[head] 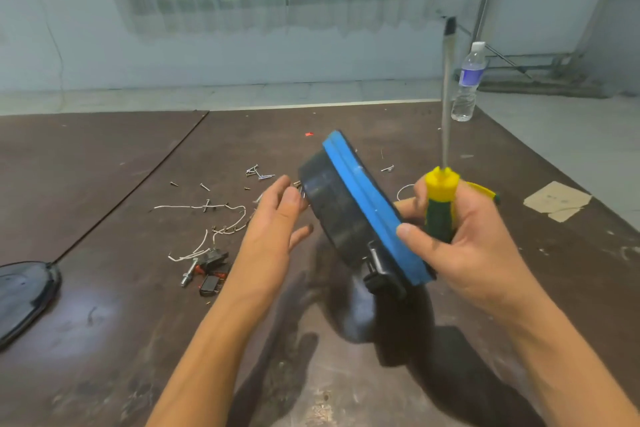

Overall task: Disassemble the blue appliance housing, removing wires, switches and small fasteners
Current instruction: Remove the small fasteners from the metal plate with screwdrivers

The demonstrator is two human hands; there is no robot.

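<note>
1. Grips blue housing [346,218] and screwdriver [440,215] together in right hand [460,239] — thumb on the blue rim, shaft pointing up.
2. Holds housing on edge above the table [104,166], long axis running far-left to near-right, dark face turned left.
3. Reaches with left hand [273,218], fingers straight, nothing grasped, tips at small fasteners [298,185] on the housing's upper-left edge.
4. Probably plucks those next with the left — the nearer hand.
</note>
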